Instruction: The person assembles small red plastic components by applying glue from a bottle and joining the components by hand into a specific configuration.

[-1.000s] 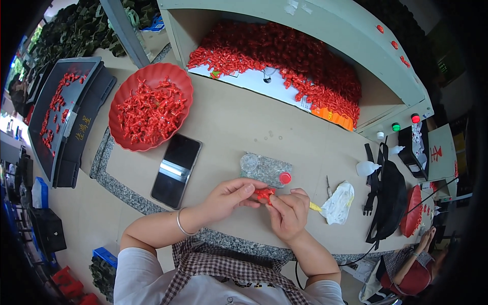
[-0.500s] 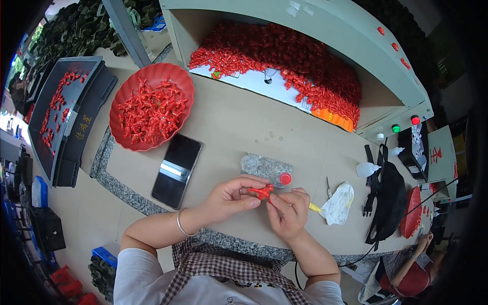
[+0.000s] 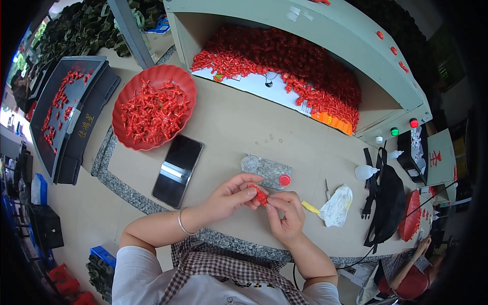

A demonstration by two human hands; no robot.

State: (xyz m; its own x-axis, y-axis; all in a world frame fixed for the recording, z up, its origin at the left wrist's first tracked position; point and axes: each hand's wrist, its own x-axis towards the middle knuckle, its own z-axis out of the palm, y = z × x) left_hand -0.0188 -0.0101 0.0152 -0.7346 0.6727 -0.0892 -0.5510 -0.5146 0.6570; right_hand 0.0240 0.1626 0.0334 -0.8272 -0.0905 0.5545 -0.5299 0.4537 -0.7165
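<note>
Two bare hands meet over the near edge of the pale beige worktable (image 3: 239,122), pinching between them one small red plastic part (image 3: 260,195). The left hand (image 3: 227,198), with a thin silver bangle (image 3: 181,222) on its wrist, closes its thumb and forefinger on the part's left end; the right hand (image 3: 285,216) closes its fingertips on the lower right end. So the part sits squarely between both hands, neither nearer than the other, and its long axis seems to run from upper left to lower right, though it is too small to be sure. Just beyond the fingers, touching neither hand, lies a clear plastic bottle on its side with a red cap (image 3: 268,172), the cap pointing toward the right hand. A black phone (image 3: 178,170) lies to the left of the left hand, and a round red plastic bowl heaped with similar red parts (image 3: 154,113) stands well beyond it. To the right of the right hand are a small yellow piece (image 3: 310,207) and a crumpled white cloth (image 3: 336,205). Farther back, a grey-green hopper (image 3: 325,35) holds a large mass of red parts.
</note>
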